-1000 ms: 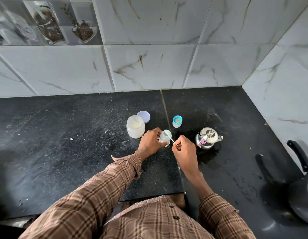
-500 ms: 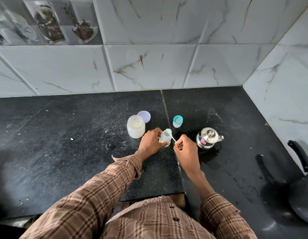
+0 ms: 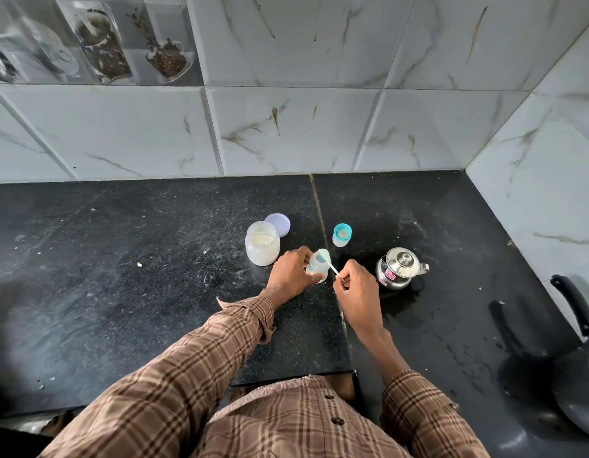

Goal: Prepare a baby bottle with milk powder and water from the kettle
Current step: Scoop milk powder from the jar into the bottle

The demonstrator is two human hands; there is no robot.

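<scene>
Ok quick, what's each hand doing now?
Left hand: holding the baby bottle.
Right hand: pinching the little spoon at the bottle's mouth.

A black speckled stone worktop (image 3: 128,292) fills the lower scene, made of slabs joined by a pale seam running front to back near the middle. Small light crumbs and dusty smears lie scattered over its left part, and wet-looking dark patches shine on its right part. Behind it and along the right side stand glossy white marble-patterned wall tiles (image 3: 286,130) with grey-brown veins. At upper left, a decorative tile (image 3: 88,38) shows printed cups and glasses. At the right edge, a dark grey frying pan (image 3: 580,401) with a black handle rests on the worktop.
</scene>
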